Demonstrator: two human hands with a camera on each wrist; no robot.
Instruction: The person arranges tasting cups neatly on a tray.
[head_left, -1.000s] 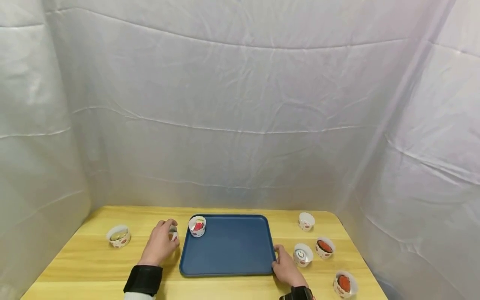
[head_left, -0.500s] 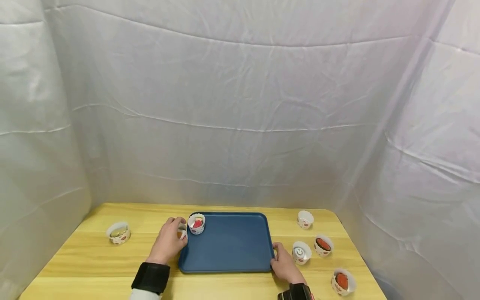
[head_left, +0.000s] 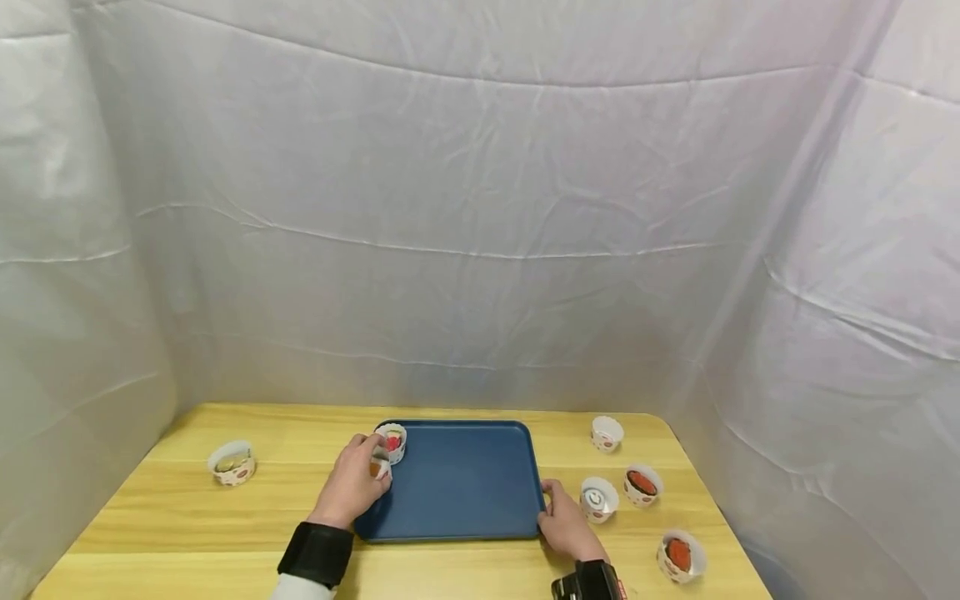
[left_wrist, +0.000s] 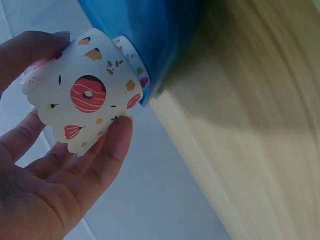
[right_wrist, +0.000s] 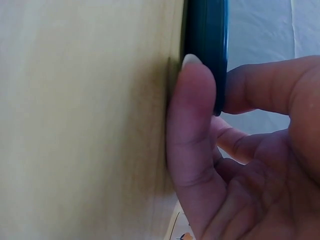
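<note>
Well, the left hand [head_left: 348, 485] pinches a probably light, crushable cup [left_wrist: 88, 95], sensibly by its sides, at the tray's [head_left: 467, 483] left edge, the right hand [head_left: 568, 527] gripping the right edge.

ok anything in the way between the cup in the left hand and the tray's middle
Nothing visible. The left hand holds the paper cup by the left side of the blue tray, whose middle is bare; a second cup sits in its far left corner, off that path.
</note>
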